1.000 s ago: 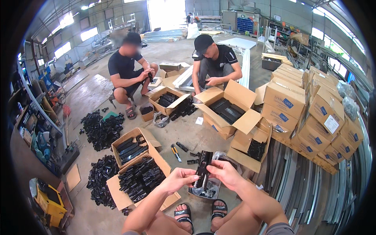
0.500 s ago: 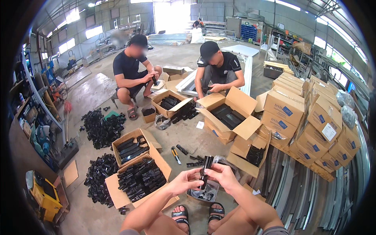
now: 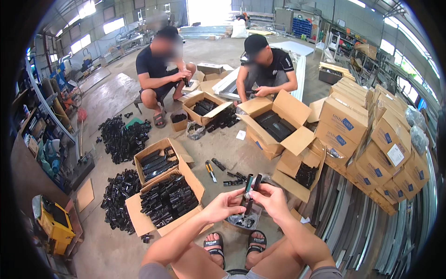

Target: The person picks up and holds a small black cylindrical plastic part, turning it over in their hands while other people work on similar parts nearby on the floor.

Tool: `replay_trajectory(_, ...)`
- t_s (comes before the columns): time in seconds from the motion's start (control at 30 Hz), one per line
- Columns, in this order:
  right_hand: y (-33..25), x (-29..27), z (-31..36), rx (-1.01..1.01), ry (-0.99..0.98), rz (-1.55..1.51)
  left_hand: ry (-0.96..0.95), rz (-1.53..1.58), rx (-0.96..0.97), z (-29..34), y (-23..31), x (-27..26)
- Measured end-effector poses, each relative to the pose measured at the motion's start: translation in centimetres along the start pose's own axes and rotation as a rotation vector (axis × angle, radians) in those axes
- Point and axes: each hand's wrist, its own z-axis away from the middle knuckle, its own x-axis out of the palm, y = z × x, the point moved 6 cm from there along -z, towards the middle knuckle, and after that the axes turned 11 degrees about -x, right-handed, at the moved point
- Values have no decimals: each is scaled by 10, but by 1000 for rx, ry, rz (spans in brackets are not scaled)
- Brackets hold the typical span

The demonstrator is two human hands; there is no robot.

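Observation:
Between my hands, above my feet, a narrow black part (image 3: 255,182) stands nearly upright. It shows as two dark strips side by side; I cannot tell whether they are joined. My left hand (image 3: 225,204) pinches its left side with thumb and fingers, and my right hand (image 3: 271,202) closes on its right side. Just below is a small box (image 3: 239,228) with clear plastic and dark bits in it. An open carton (image 3: 135,213) packed with similar black parts stands left of my left forearm. Several loose black parts (image 3: 234,178) lie on the floor beyond my hands.
A yellow-handled cutter (image 3: 211,171) lies on the floor. Piles of black parts (image 3: 120,200) flank the left cartons. An open carton (image 3: 298,182) sits at right, before stacked boxes (image 3: 343,118) and long metal profiles (image 3: 353,232). Two co-workers (image 3: 160,69) crouch across from me.
The black part has turned, so two strips now show with a gap between them, and my fingers have shifted on it. The view has tilted slightly downward.

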Motion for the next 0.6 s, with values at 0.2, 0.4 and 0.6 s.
replay_trajectory(0.2, 4, 4, -4, -99, -54, 139, 15, -52, 72, -1, -5, 4)
replay_trajectory(0.4, 3, 3, -1, -61, -75, 82, 95, -138, 54, 0, -5, 10)
replay_trajectory(0.6, 8, 2, -2, 2, -95, 61, 189, -160, 67, -1, -5, 7)
